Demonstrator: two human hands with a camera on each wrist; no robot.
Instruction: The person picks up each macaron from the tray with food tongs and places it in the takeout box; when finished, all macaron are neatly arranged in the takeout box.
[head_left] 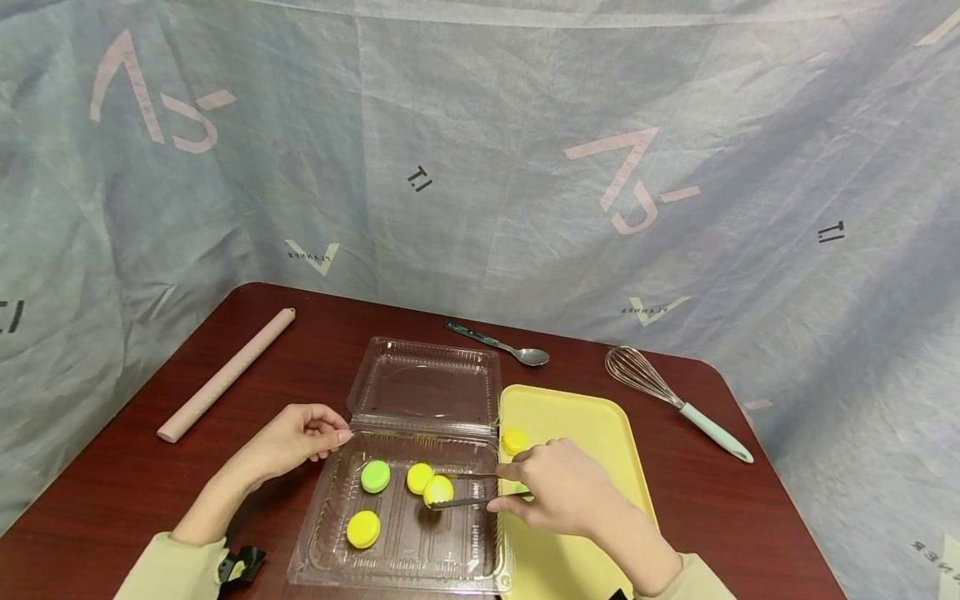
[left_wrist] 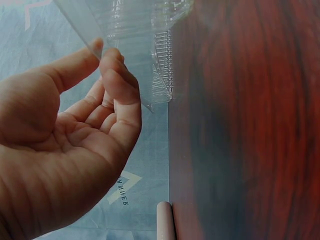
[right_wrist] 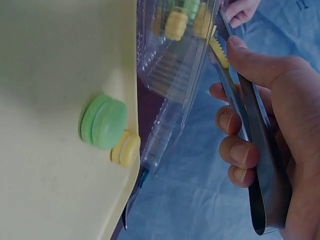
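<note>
My right hand (head_left: 566,487) holds metal tongs (right_wrist: 257,145), their tips about a yellow macaron (head_left: 438,491) over the clear plastic container (head_left: 420,571). Inside that container are a green macaron (head_left: 375,476), a yellow macaron (head_left: 363,529) at the near left, and another yellow one (head_left: 420,477) right by the tongs. At the container's left edge my left hand (head_left: 296,442) pinches the thin plastic rim between thumb and fingers, as the left wrist view shows. On the yellow tray (head_left: 577,417) lie a green macaron (right_wrist: 106,122) and a yellow macaron (right_wrist: 127,149).
The container's lid (head_left: 427,379) lies folded open toward the back. Behind it is a spoon (head_left: 531,357) with a patterned handle. A whisk (head_left: 705,425) lies right of the tray, and a pale pink rolling pin (head_left: 228,373) lies at the left. A grey cloth hangs behind the table.
</note>
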